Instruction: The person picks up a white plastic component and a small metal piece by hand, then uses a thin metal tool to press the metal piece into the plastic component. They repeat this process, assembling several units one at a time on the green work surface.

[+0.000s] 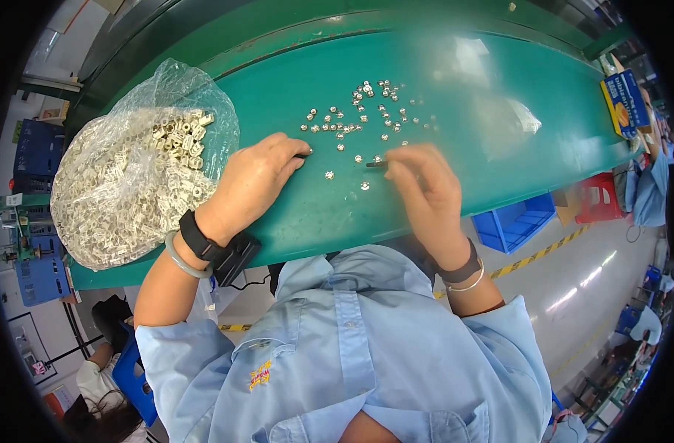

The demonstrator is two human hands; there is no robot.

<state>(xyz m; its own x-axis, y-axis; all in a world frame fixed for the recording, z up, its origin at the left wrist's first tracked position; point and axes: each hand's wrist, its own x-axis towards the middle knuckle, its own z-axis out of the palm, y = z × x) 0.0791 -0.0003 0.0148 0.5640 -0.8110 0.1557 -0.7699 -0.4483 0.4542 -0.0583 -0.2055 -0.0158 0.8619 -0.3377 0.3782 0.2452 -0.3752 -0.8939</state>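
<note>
Many small shiny metal round parts (340,147) are scattered over the green tabletop (292,221). My right hand (429,196) pinches a short dark stick-like tool (376,164) between thumb and fingers; its kind does not show. The tip points left, among the nearest metal parts. My left hand (259,173) rests on the table left of the parts, thumb and fingers drawn together. Whatever lies between its fingertips is too small to make out. Beside my left forearm sits a large clear plastic bag (193,85) full of cream-coloured ring-shaped pieces (178,136).
A blue bin (514,221) and a red plastic stool or crate (601,198) stand beyond the table's right front edge. A blue and yellow box (623,103) is at the far right end. Another person (104,399) sits at the lower left.
</note>
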